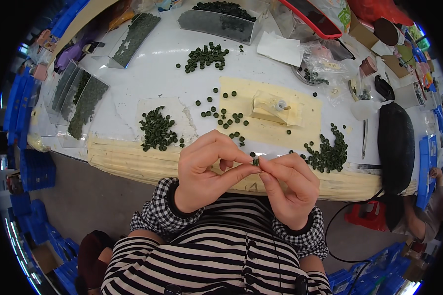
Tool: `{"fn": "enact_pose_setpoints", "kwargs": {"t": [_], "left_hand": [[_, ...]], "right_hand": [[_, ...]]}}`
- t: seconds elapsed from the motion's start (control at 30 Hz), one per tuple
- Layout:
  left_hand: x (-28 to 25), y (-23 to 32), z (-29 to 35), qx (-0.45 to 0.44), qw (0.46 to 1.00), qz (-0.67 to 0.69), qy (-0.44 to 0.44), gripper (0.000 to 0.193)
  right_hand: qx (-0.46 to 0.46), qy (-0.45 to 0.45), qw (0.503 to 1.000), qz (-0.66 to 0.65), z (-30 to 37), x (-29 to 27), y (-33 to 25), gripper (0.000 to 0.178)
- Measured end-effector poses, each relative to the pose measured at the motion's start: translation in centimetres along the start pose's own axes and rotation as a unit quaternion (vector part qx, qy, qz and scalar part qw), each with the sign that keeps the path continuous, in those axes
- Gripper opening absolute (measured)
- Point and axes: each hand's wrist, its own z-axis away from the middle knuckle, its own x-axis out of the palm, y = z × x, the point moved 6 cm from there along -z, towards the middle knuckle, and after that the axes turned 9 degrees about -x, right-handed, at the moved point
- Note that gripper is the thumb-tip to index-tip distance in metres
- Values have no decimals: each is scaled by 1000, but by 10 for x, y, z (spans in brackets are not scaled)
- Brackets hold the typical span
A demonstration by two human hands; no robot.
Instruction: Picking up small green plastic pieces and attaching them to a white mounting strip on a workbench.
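Left hand and right hand pinch small dark green piece between fingertips, at frame centre. Above them, cream block stands on yellow sheet. Left pile and right pile of similar pieces lie on white surface, near hands. Red-edged phone at upper right.

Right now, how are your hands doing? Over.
Left hand pinching small green part; right hand at it. Green pile beyond right hand. Nothing seems in the way.

Small dark-green piece, pinched, partly covered, exact tilt unclear, held up at the desk's near edge, about mid-length.
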Motion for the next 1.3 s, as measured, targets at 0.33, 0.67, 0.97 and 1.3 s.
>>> {"fn": "enact_pose_setpoints", "kwargs": {"t": [0.33, 0.67, 0.97, 1.3], "left_hand": [[1, 13, 1, 58, 986, -159, 10, 22], [-4, 10, 0, 78, 937, -336, -48, 22], [-11, 11, 1, 85, 940, -330, -35, 22], [-1, 4, -7, 67, 935, -347, -25, 19]], "right_hand": [[6, 0, 999, 53, -1, -9, 0, 29], [-8, 8, 956, 294, 3, -51, 11, 20], [-12, -72, 935, 347, 8, -32, 17, 22], [-74, -120, 951, 276, -1, 13, 3, 23]]}}
